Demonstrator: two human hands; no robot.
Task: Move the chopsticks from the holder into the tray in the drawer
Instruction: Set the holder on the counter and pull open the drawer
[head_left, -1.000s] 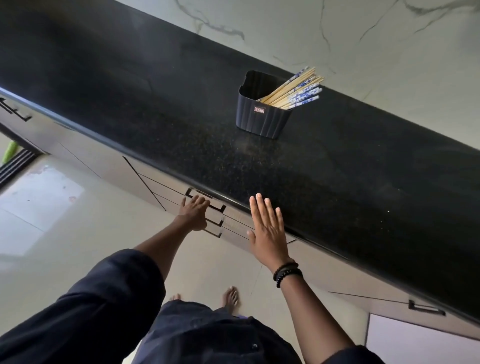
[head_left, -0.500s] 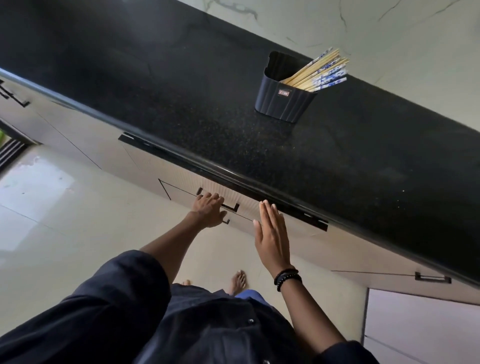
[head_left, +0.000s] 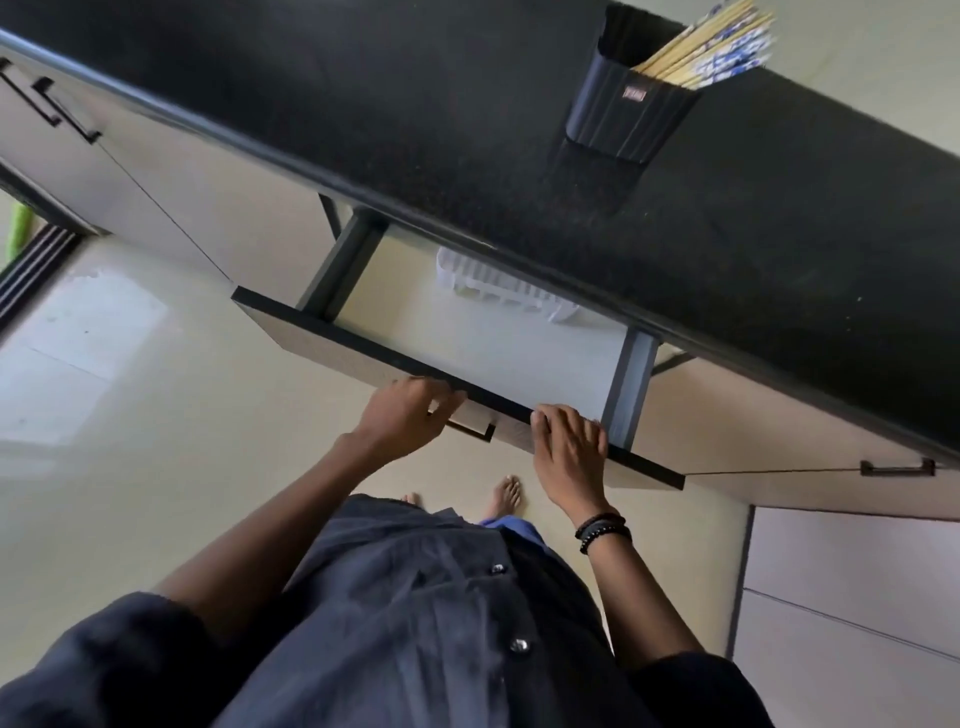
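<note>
**Head view, near to far.** Nearest the camera, a dark buttoned shirt (head_left: 415, 623) is seen above bare feet (head_left: 506, 493). The left hand (head_left: 410, 415) is clamped on the pale drawer front (head_left: 332, 356) with its black top edge, the fingers curled at the left end of a slim dark bar handle (head_left: 470, 428). The right hand (head_left: 569, 447), banded at the wrist by black beaded bracelets (head_left: 602, 530), is set just right of the handle, its fingers curled over the same top edge. The drawer is shown partly open beneath the counter. On its pale base a white slotted plastic tray (head_left: 498, 286) is partly seen, its rear hidden under the counter's edge. Farther off, a dark ribbed rectangular holder (head_left: 628, 114) stands upright on the black speckled stone countertop (head_left: 363, 104). The wooden chopsticks with blue-and-white patterned ends (head_left: 701, 57) are contained in it, leaning rightward, well apart from the tray.
</note>
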